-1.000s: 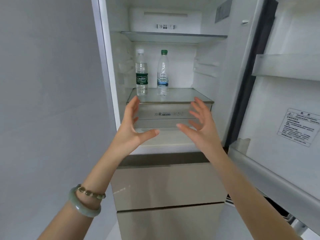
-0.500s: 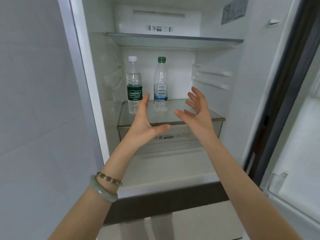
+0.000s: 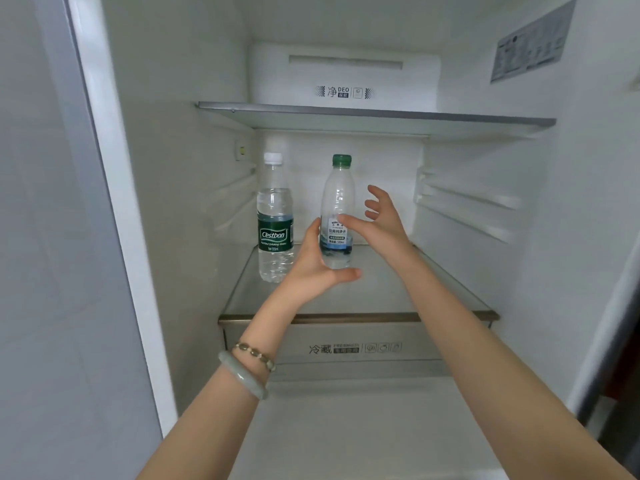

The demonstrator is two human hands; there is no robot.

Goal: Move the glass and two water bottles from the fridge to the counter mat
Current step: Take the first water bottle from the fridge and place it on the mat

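Two bare forearms are lying outstretched into an open white fridge (image 3: 180, 168), the left wrist wearing two bracelets, a pale green stone bangle (image 3: 242, 377) and a thin beaded band (image 3: 257, 353). Below the hands, one translucent drawer front (image 3: 346, 362) with printed characters is sitting under the metal-trimmed clear glass shelf (image 3: 363, 299). Over that shelf the left hand (image 3: 313, 268) is hovering open, fingers up and thumb spread to the side, while the right hand (image 3: 388, 230) is hanging open just beside it, fingers fanned and holding nothing. Between the two palms and just beyond them, the clear plastic water bottle with the green cap and blue-and-white label (image 3: 337, 202) is standing upright on the shelf; whether either hand is touching it cannot be told. Just to the outer side of the left hand, the clear plastic water bottle with the white cap and dark green label (image 3: 275, 223) is standing upright, untouched. Above both hands a second glass shelf (image 3: 377, 116) is showing nothing on its visible edge. By the look of it, the bottle-fetching step is only beginning: the next move is calling for fingers to close round a bottle's body, perhaps one per hand, and lift it out past the upper shelf. Counted: two hands, two bottles, two shelves, one drawer. No glass and no counter mat are showing in view.
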